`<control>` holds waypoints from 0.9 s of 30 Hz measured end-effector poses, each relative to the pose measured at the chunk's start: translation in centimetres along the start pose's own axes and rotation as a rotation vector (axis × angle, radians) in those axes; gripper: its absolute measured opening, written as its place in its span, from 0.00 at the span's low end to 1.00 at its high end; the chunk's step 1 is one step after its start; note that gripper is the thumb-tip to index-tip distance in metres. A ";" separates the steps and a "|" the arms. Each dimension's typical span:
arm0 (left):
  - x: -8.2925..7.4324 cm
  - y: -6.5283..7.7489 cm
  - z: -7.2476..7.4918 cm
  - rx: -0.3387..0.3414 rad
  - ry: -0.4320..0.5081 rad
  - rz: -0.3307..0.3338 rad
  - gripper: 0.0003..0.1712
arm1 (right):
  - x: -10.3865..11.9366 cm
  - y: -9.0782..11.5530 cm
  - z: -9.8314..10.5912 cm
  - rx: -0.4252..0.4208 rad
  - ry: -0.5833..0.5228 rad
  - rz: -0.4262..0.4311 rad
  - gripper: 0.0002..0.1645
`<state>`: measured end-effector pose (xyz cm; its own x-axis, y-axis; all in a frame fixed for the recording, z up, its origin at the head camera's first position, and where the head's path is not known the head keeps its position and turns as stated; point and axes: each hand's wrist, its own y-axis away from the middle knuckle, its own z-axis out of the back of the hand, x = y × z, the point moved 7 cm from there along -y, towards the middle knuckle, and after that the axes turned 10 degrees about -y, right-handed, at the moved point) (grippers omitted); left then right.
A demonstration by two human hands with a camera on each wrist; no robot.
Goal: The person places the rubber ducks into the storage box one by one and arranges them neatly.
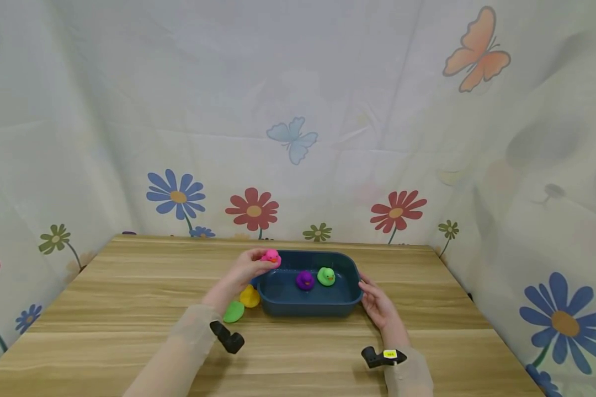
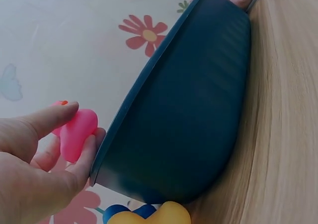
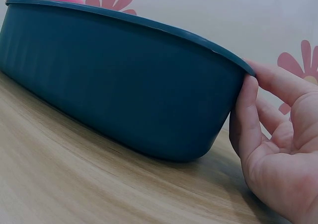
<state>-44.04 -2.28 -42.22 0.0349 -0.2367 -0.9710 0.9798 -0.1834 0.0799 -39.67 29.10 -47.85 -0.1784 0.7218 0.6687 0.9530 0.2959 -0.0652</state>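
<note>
My left hand (image 1: 245, 268) pinches a pink rubber duck (image 1: 272, 257) between thumb and fingers, at the left end of a dark blue bin (image 1: 308, 310). In the left wrist view the duck (image 2: 78, 134) is just beside the bin's rim. Inside the bin sit a purple rubber duck (image 1: 305, 280) and a light green rubber duck (image 1: 326, 277). My right hand (image 1: 377, 305) touches the bin's right end. The right wrist view has its fingertips against the outer wall and rim, with the bin (image 3: 119, 80) standing on the table.
Left of the bin on the wooden table (image 1: 308, 353) are a yellow duck (image 1: 250, 296) and a green object (image 1: 234, 312) partly behind my left forearm. A blue object (image 2: 117, 211) shows beside the yellow one. A flowered curtain (image 1: 328, 187) hangs behind the table.
</note>
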 end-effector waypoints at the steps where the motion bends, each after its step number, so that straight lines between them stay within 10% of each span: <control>1: 0.0 -0.1 -0.2 0.003 -0.002 0.003 0.31 | 0.0 0.0 0.0 -0.001 0.000 0.000 0.24; 16: -0.4 -1.3 -3.3 0.069 -0.049 0.012 0.31 | 0.0 0.0 -0.1 0.004 0.024 0.014 0.26; 27: -0.1 -1.7 -4.2 0.013 -0.274 0.051 0.27 | -0.1 -0.2 0.5 -0.057 -0.031 0.008 0.27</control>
<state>-44.90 2.10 -43.21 0.0274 -0.4945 -0.8688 0.9755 -0.1766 0.1313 -39.93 29.27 -48.26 -0.1778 0.7433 0.6449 0.9666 0.2547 -0.0271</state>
